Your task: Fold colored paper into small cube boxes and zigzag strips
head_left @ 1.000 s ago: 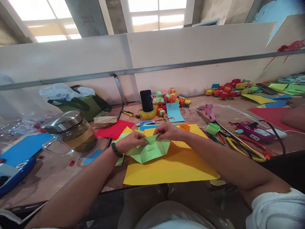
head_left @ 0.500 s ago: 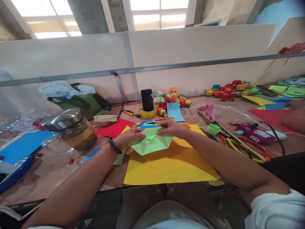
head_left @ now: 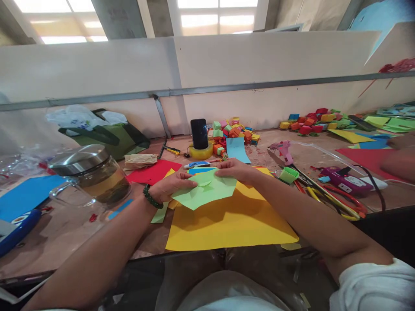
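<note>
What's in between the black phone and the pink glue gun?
The head view shows a pile of colourful little boxes and a light blue sheet there, then mostly bare table before the glue gun.

No word, brand or number can be read with certainty. The white plastic bag (head_left: 77, 117), at the top of the green bag (head_left: 118, 137), carries blue print too small and creased to make out, and the blue-and-white tube (head_left: 197, 164) lying on the surface (head_left: 73, 235) has markings too small to read. At the left edge, the blue case (head_left: 22, 231) bears a small pale patch with a reddish-brown mark, its details unclear.
</note>
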A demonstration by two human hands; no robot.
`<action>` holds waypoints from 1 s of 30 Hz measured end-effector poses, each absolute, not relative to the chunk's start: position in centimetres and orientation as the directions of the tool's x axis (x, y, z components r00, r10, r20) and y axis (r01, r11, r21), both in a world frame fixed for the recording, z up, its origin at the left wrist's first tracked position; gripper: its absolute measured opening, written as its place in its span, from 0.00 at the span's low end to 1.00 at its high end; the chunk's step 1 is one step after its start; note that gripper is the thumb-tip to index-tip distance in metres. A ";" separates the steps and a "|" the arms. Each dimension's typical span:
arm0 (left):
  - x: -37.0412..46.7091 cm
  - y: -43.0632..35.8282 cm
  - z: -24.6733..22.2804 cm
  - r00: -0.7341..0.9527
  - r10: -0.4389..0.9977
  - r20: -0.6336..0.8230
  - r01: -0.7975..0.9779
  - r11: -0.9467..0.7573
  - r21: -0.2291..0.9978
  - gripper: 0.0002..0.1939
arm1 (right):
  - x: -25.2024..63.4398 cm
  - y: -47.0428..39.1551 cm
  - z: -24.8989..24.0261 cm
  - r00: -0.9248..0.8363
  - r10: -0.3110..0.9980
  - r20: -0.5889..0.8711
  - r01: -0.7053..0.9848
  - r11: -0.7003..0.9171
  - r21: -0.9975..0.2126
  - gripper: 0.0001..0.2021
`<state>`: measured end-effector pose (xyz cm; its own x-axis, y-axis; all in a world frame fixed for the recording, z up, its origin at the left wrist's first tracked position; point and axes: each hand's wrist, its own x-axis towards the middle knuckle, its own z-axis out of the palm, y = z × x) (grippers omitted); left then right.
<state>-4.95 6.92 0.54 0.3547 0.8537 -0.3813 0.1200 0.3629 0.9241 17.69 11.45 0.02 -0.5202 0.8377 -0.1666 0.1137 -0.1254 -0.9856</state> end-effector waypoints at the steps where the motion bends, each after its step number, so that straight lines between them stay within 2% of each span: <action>1: -5.0 6.9 0.6 0.361 0.850 -0.384 0.117 0.367 0.923 0.12 | 17.7 11.6 0.0 -0.516 0.838 -0.179 0.081 -0.160 -0.984 0.09; 5: -4.8 6.6 0.5 0.408 0.835 -0.370 0.125 0.351 0.928 0.12 | 17.8 11.9 0.1 -0.534 0.829 -0.167 -0.065 -0.237 -0.969 0.10; 8: -4.5 6.3 0.3 0.468 0.812 -0.349 0.126 0.330 0.936 0.13 | 18.0 11.6 0.3 -0.600 0.794 -0.098 -0.093 -0.190 -0.977 0.15; 11: -4.2 6.2 0.0 0.450 0.833 -0.322 0.139 0.291 0.947 0.14 | 18.2 11.2 0.2 -0.636 0.772 0.013 -0.049 -0.024 -0.999 0.16; 15: -4.0 6.5 -0.4 0.312 0.941 -0.133 0.293 0.038 0.955 0.14 | 18.3 11.5 -0.6 -0.645 0.745 0.168 0.107 0.306 -0.946 0.14; 19: -4.0 6.7 -0.9 0.240 0.964 0.112 0.441 -0.210 0.872 0.15 | 17.9 12.2 -2.0 -0.553 0.716 0.426 0.190 0.606 -0.772 0.11; 23: -3.7 6.5 -1.1 0.191 0.938 0.289 0.479 -0.346 0.807 0.16 | 17.3 11.7 -2.6 -0.478 0.530 0.701 0.227 0.845 -0.484 0.09; 27: -3.0 5.7 -1.4 0.128 0.898 0.420 0.501 -0.424 0.755 0.16 | 17.0 10.3 -1.7 -0.440 0.302 0.846 0.289 0.939 -0.185 0.10; 30: -2.6 5.0 -1.6 0.129 0.846 0.517 0.559 -0.493 0.667 0.16 | 16.9 9.4 -1.0 -0.467 0.135 0.874 0.294 0.956 0.009 0.11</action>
<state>-2.58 4.96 -1.64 0.1292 0.8461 0.5171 0.5589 -0.4929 0.6668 16.85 9.37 -1.01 -0.4666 0.1350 0.8741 0.2936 0.9559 0.0092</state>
